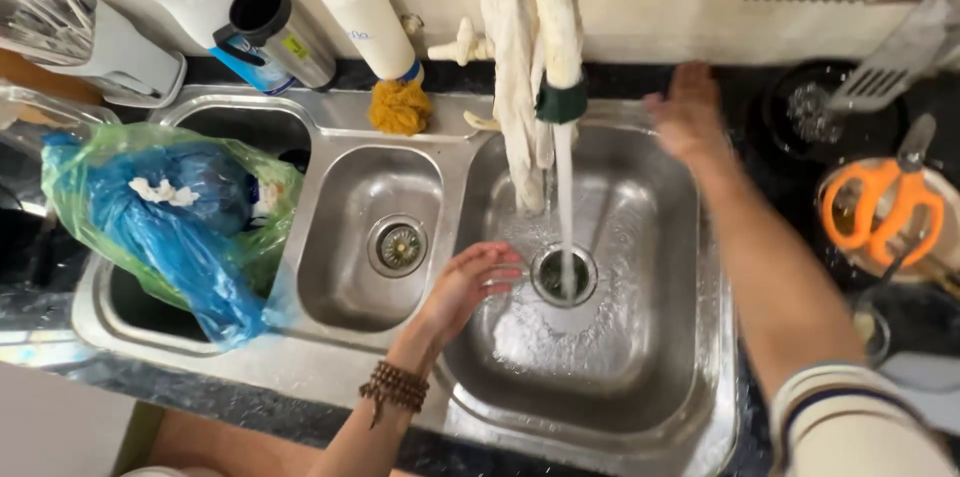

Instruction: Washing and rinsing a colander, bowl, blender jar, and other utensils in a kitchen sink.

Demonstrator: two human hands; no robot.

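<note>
Left hand (pixel 468 282), fingers released and holding nothing, is hovering at 9 o'clock of the water stream (pixel 565 207) running into the sink (pixel 640 377). Right hand (pixel 688 117), released, is reaching toward the sink's 1 o'clock rim.

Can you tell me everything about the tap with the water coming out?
The tap is a cream-white curved spout rising by the back wall over the right sink. A dark green tip caps its end. A pale cloth hangs draped over it. Water runs straight down into the drain. The left hand is beside the stream; neither hand touches the tap.
</note>
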